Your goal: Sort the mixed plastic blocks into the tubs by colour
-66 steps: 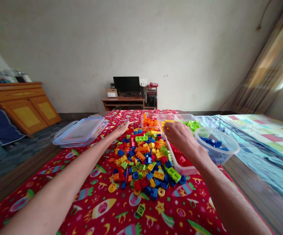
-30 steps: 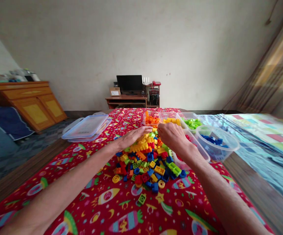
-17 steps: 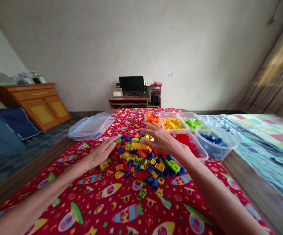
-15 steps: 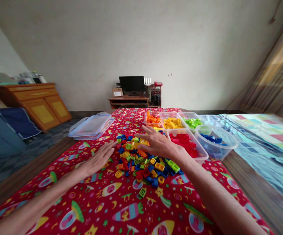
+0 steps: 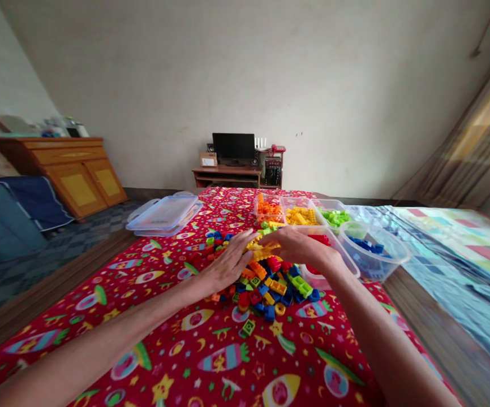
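Observation:
A heap of mixed toy building bricks in red, blue, yellow, green and orange lies on the red patterned cloth. My left hand is laid over the heap's left side, fingers stretched out and pointing away. From the right, my right hand reaches over the heap with fingers extended and bent downward. Yellow bricks show between the two hands, close to the fingertips. Neither hand visibly grips a brick, though the undersides of the fingers are hidden. One green brick lies apart, nearer to me.
Clear tubs at the back right hold sorted bricks: orange, yellow, green, and red partly behind my right hand. A round tub holds blue ones. Stacked clear lids lie back left.
My left hand has moved right, onto the heap. My right hand has shifted slightly right and its fingers have bent down, bringing both hands together around the yellow bricks. The view has shifted slightly.

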